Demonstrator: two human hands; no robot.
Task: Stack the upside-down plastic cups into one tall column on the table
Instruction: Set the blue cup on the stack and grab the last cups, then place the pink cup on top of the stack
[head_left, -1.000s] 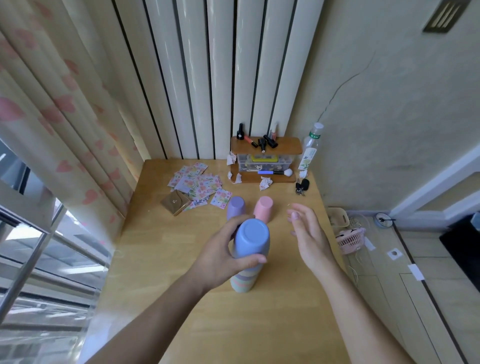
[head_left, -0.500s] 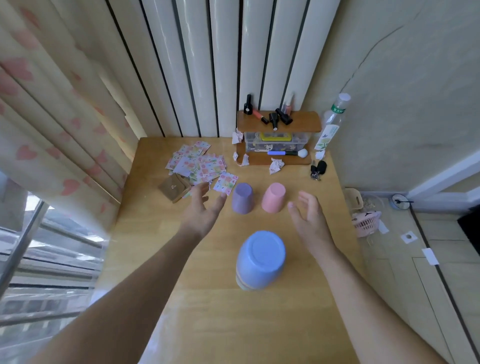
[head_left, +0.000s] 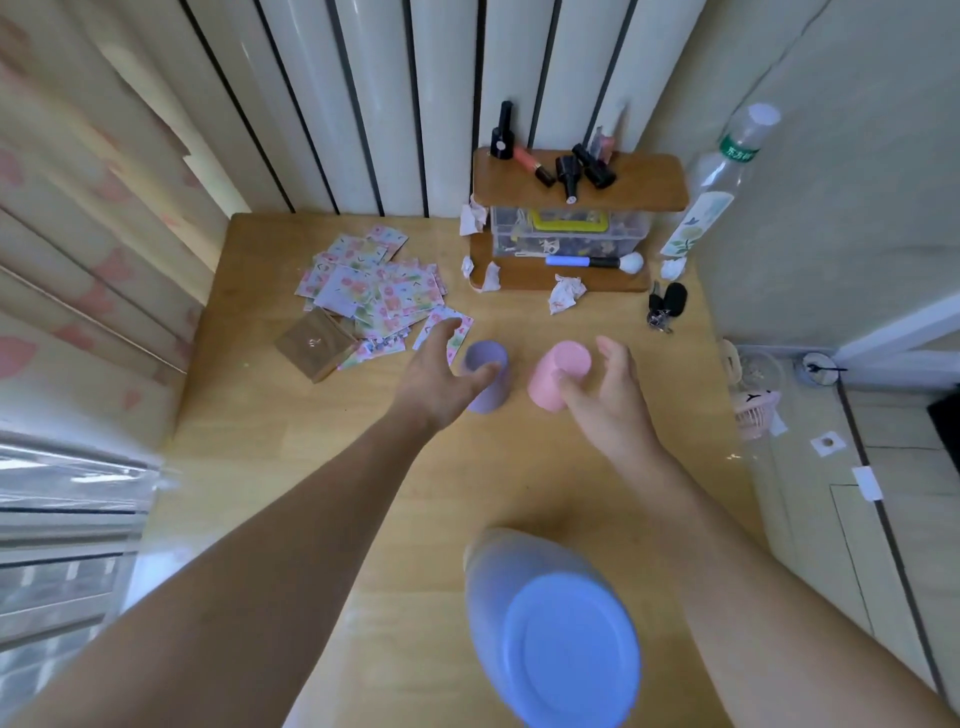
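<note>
A column of upside-down cups stands near the table's front edge, with a blue cup (head_left: 566, 644) on top, seen almost from above and blurred. Further back, a purple cup (head_left: 487, 357) and a pink cup (head_left: 563, 359) stand upside down side by side on the wooden table (head_left: 291, 415). My left hand (head_left: 439, 382) wraps the purple cup, thumb across its front and fingers on its far left side. My right hand (head_left: 610, 400) holds the pink cup, thumb on its front and fingers curled on its right side. The pink cup looks slightly tilted.
A pile of patterned cards (head_left: 374, 286) and a small brown box (head_left: 314, 343) lie at the back left. A wooden shelf (head_left: 576, 182) with small bottles stands at the back, beside a plastic bottle (head_left: 722, 182) and keys (head_left: 667, 306). Crumpled papers (head_left: 566, 293) lie before the shelf.
My left hand let go of the blue cup on the column. Both hands reached back and closed on the purple and pink cups. My head moved forward over the column.
</note>
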